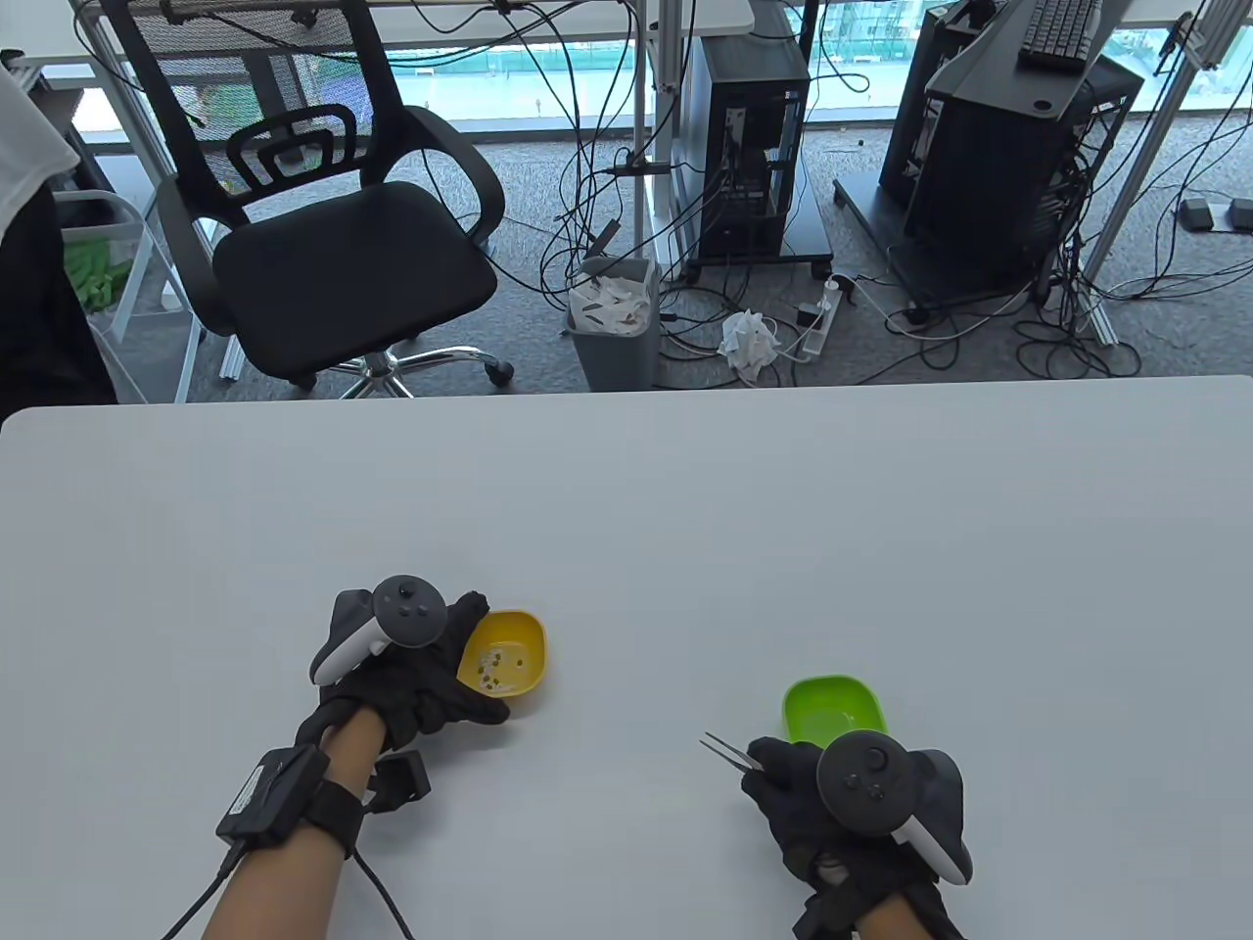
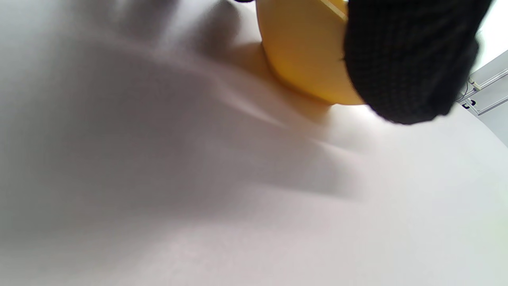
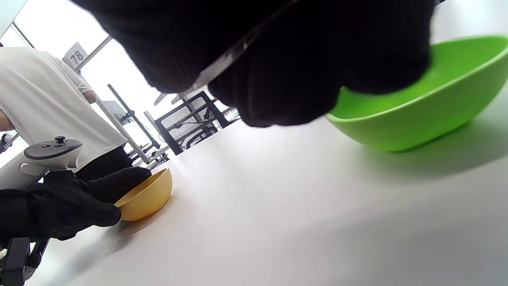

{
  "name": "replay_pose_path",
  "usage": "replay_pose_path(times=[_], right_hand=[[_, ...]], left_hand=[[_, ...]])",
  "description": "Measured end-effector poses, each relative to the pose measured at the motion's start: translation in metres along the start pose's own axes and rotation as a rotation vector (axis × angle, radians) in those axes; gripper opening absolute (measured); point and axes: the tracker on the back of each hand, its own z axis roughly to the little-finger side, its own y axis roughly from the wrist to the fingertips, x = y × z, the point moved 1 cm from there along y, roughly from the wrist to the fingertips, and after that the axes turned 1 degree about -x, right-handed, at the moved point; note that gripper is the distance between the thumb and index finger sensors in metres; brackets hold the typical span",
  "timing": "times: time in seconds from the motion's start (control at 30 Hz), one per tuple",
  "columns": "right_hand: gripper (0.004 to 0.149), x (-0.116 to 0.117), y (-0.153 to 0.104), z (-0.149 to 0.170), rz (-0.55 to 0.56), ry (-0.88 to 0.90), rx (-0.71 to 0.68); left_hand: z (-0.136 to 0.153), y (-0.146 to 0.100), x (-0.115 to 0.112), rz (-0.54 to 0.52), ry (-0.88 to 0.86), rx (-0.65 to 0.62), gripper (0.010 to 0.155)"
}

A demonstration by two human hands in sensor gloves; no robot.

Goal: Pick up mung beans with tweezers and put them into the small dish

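Observation:
A yellow dish with several mung beans in it sits left of the table's middle; it also shows in the left wrist view and the right wrist view. My left hand holds its left rim. A green dish sits to the right, also in the right wrist view; I see no beans in it. My right hand is just in front of the green dish and grips metal tweezers, whose tips point left and hold nothing that I can see. The tweezers also show in the right wrist view.
The white table carries only the two dishes. Its far edge runs across the middle of the table view. Beyond it stand an office chair, a bin and computer towers.

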Motion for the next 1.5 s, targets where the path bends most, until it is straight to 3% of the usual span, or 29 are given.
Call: replay_pose_path(times=[0.23,0.47,0.7,0.9,1.07,1.3,1.5], right_hand=[[0.047,0.001,0.0,0.0,-0.005,0.006,0.0],[0.047,0.001,0.001,0.0,-0.012,0.014,0.001],[0.047,0.001,0.001,0.0,-0.014,0.016,0.002],[0.047,-0.002,-0.001,0.0,0.027,0.018,0.012],[0.049,-0.003,-0.002,-0.003,0.011,0.034,-0.007],[0.047,-0.014,-0.007,-0.023,0.136,0.051,-0.097],[0.046,-0.016,-0.001,-0.055,0.088,-0.047,-0.128]], left_hand=[[0.0,0.0,0.001,0.032,0.0,-0.005,0.125],[0.0,0.004,0.001,0.056,-0.015,-0.017,0.12],[-0.002,0.0,-0.003,-0.039,-0.028,-0.066,0.121],[-0.011,-0.018,-0.013,-0.148,-0.005,-0.118,0.123],[-0.042,-0.05,-0.025,-0.212,-0.015,-0.182,0.124],[-0.098,-0.096,-0.051,-0.28,-0.013,-0.264,0.124],[-0.125,-0.108,-0.059,-0.324,0.036,-0.294,0.125]])
